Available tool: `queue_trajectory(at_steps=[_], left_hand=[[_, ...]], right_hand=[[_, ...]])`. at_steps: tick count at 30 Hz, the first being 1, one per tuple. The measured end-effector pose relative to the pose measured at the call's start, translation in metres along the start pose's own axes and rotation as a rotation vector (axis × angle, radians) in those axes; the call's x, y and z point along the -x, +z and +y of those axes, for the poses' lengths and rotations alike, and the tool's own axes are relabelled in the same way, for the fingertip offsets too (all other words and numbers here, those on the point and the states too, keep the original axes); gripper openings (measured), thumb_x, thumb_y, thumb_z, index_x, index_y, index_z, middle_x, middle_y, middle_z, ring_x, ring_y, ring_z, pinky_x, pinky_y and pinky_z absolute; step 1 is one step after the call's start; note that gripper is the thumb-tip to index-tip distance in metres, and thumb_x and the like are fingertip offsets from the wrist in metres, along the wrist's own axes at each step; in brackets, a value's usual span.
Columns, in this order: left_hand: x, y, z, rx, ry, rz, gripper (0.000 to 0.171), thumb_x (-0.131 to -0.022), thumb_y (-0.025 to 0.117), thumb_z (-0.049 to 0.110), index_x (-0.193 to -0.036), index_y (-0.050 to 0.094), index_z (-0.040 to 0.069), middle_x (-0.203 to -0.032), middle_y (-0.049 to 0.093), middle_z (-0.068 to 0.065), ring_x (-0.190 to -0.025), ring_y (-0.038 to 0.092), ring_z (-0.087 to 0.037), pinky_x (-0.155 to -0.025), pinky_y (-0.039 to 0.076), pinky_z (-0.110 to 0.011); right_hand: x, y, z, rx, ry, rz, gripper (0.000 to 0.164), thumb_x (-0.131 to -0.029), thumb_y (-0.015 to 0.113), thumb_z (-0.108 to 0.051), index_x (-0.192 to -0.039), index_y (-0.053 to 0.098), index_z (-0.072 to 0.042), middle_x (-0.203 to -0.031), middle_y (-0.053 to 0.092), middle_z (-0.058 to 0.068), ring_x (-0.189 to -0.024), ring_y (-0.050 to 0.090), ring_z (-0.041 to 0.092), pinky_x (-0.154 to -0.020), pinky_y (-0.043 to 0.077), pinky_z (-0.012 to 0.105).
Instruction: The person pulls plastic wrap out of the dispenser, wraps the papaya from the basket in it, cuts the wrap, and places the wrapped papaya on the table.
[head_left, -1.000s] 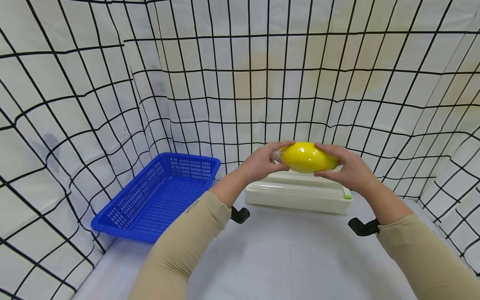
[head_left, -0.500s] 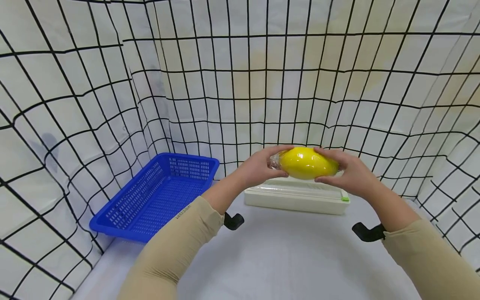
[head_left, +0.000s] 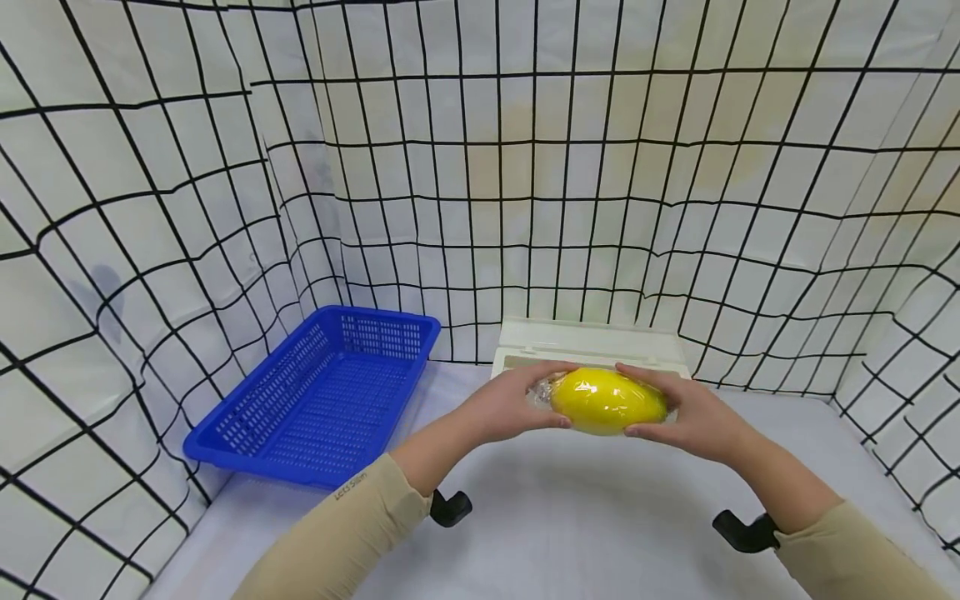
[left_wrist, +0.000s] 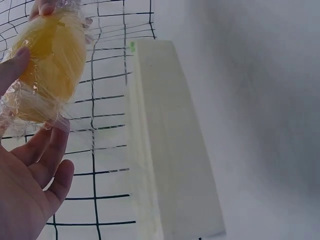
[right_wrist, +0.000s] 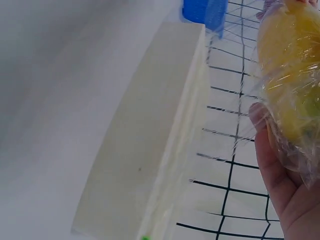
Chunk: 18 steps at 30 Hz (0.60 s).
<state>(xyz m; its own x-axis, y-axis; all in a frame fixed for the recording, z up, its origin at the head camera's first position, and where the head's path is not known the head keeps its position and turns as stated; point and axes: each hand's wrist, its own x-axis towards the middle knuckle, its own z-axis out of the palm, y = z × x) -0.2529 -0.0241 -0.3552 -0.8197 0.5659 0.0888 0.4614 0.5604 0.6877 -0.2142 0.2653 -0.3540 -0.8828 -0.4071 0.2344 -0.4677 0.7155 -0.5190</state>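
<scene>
A glossy yellow oval fruit (head_left: 607, 402), wrapped in clear cling film, is held between both hands above the white table. My left hand (head_left: 504, 407) grips its left end, where the film bunches up in crinkles. Thumb and fingers of my right hand (head_left: 697, 417) grip the right end. In the left wrist view the film wraps the fruit (left_wrist: 56, 60) and trails loosely at the near end. The right wrist view shows a greenish patch near one end of the fruit (right_wrist: 295, 70). Behind the hands stands a long white cling film dispenser (head_left: 592, 337), its front largely hidden.
To the left sits a blue perforated plastic basket (head_left: 315, 475) with nothing in it. Black wire grid panels (head_left: 570, 200) backed with white sheeting enclose the table (head_left: 585, 533) at the back and both sides.
Both hands have come down and closer with the wrapped fruit, keeping their grip on it. The dispenser's raised back part now shows above the hands, while its front is covered.
</scene>
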Motion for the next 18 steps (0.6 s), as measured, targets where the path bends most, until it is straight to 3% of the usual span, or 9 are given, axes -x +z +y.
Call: queue_trajectory(at_steps=[3, 11, 18], left_hand=[[0.007, 0.011, -0.006, -0.012, -0.027, -0.015, 0.069, -0.080, 0.077, 0.056, -0.141, 0.045, 0.052, -0.145, 0.051, 0.013, -0.130, 0.050, -0.024, -0.101, 0.042, -0.059], [0.012, 0.038, -0.028, -0.037, -0.054, -0.025, 0.068, -0.080, 0.076, 0.056, -0.141, 0.048, 0.048, -0.143, 0.053, 0.011, -0.127, 0.053, -0.023, -0.100, 0.043, -0.058], [0.009, 0.059, -0.048, -0.042, -0.130, -0.030, 0.069, -0.079, 0.078, 0.054, -0.141, 0.048, 0.047, -0.143, 0.054, 0.006, -0.128, 0.052, -0.025, -0.100, 0.043, -0.058]], right_hand=[[0.006, 0.011, 0.006, 0.017, 0.031, -0.028, 0.078, -0.080, 0.078, -0.053, -0.147, 0.047, -0.028, -0.132, 0.061, 0.004, -0.098, 0.058, 0.018, -0.083, 0.051, 0.042], [0.011, 0.037, 0.023, 0.012, 0.071, -0.097, 0.071, -0.078, 0.076, -0.060, -0.138, 0.053, -0.029, -0.132, 0.062, 0.000, -0.109, 0.059, 0.022, -0.094, 0.047, 0.059], [0.003, 0.058, 0.040, 0.012, 0.035, -0.111, 0.070, -0.075, 0.078, -0.060, -0.133, 0.060, -0.025, -0.126, 0.061, -0.004, -0.107, 0.057, 0.018, -0.092, 0.051, 0.048]])
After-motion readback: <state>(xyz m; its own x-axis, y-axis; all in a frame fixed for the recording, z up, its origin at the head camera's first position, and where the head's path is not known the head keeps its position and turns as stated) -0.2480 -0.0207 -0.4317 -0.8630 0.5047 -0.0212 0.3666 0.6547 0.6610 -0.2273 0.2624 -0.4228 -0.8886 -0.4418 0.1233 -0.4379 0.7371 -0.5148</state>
